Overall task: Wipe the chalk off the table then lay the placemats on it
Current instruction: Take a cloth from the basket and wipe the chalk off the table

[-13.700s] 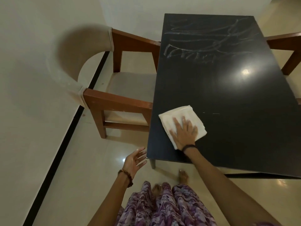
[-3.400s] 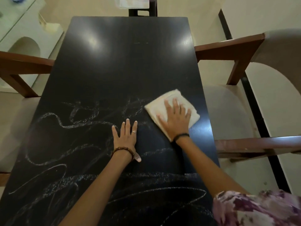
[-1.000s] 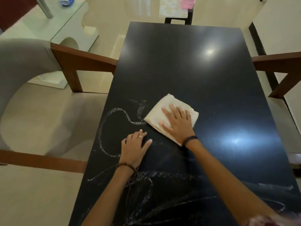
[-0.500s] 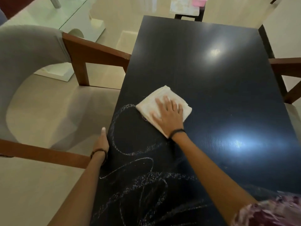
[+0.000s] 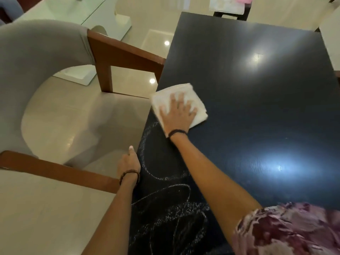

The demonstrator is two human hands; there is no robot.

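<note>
The black table [image 5: 257, 107] fills the right half of the view. White chalk scribbles [image 5: 165, 199] cover its near left part. A folded white cloth [image 5: 195, 96] lies at the table's left edge. My right hand [image 5: 176, 115] presses flat on the cloth with spread fingers. My left hand [image 5: 128, 162] grips the table's left edge, thumb on top, its fingers hidden below the edge. Light and pink placemats [image 5: 230, 4] lie on a dark stand beyond the far end of the table.
A grey upholstered armchair [image 5: 36, 70] with brown wooden arms [image 5: 125, 54] stands tight against the table's left side. A white glass-topped table [image 5: 64, 13] sits at the far left. Glossy beige floor tiles [image 5: 156, 37] lie between them.
My right hand has slid the cloth leftward to the table's left edge, clearing chalk there. My left hand stays on the table's edge. The view has shifted left.
</note>
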